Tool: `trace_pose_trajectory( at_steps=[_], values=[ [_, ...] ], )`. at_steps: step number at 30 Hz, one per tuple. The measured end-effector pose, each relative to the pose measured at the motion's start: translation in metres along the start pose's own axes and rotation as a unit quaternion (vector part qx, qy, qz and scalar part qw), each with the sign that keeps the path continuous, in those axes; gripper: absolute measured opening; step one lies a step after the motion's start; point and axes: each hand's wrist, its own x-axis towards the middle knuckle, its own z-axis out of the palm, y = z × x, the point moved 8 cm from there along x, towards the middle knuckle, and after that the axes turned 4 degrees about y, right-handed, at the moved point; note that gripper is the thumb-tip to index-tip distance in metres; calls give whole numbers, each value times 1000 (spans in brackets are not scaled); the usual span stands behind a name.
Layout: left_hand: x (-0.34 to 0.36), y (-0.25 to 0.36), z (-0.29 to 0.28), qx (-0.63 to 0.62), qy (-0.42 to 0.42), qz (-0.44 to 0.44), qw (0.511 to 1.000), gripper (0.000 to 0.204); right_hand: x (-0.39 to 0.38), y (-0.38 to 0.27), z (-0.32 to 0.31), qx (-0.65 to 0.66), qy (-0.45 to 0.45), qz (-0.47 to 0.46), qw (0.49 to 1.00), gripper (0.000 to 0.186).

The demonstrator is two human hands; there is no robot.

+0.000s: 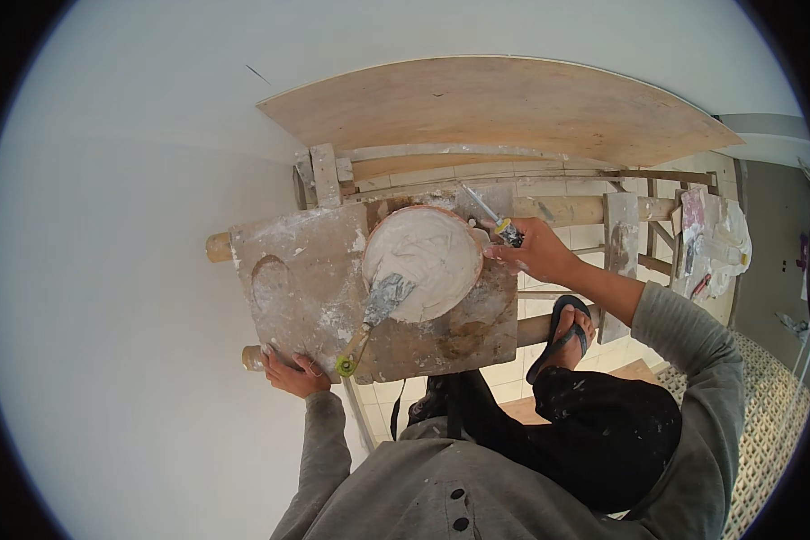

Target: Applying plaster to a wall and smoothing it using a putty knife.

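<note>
My left hand (290,373) grips the near-left edge of a stained board (297,279). A round tub (436,238) of thick white paste stands on the board, with a paste-coated putty knife (389,295) in it, its yellow-green-tipped handle resting over the front rim. My right hand (535,247) is closed on a thin metal tool (506,230) with a yellow and black handle, its shaft pointing up-left, while the fingers sit at the tub's right rim.
The board lies across round wooden rails (581,211) of a scaffold. A long plywood sheet (495,99) is behind. A smeared board with tools (706,238) is at right. My sandalled foot (562,342) is below. A white wall (117,270) fills the left.
</note>
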Motion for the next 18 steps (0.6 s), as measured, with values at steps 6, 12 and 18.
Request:
trace_pose_trajectory(
  at_steps=[6,12,18],
  values=[
    [2,-3,-23,31,66,10,997,67,14,-3,32,-25,78,-144,986,24],
    [2,-15,0,53,72,47,995,77,7,17,17,79,74,-108,988,17],
    [3,-10,-6,54,54,41,996,77,-13,50,-34,183,93,-25,978,16]
  ],
)
